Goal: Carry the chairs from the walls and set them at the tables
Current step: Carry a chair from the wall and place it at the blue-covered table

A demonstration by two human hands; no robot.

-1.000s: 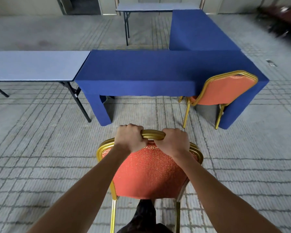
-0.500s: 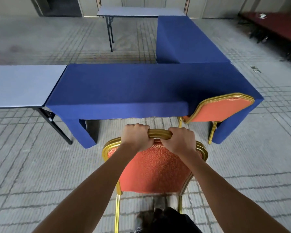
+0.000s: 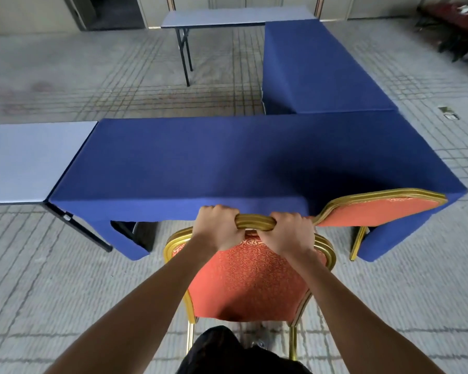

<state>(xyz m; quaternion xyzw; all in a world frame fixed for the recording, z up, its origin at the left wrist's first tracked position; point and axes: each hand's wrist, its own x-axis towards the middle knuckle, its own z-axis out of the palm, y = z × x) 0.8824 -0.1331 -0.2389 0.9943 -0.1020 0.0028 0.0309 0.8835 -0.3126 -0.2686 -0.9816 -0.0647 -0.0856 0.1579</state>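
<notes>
A chair with a gold frame and an orange patterned back (image 3: 250, 282) stands in front of me, its top rail level with the near edge of the blue-clothed table (image 3: 214, 163). My left hand (image 3: 218, 228) and my right hand (image 3: 288, 232) both grip that top rail, side by side. A second chair of the same kind (image 3: 378, 209) stands at the table to the right, its back leaning against the cloth. The seat of the chair I hold is hidden behind its back.
A bare grey table (image 3: 30, 157) adjoins the blue one on the left, its black leg (image 3: 76, 228) slanting to the floor. A second blue-clothed table (image 3: 316, 68) runs away on the right. Another grey table (image 3: 235, 16) stands by the far wall. Carpet lies around.
I have moved forward with the chair; the blue table has come much closer, and the chair's top rail now reaches its near edge. Both hands have kept their grip.
</notes>
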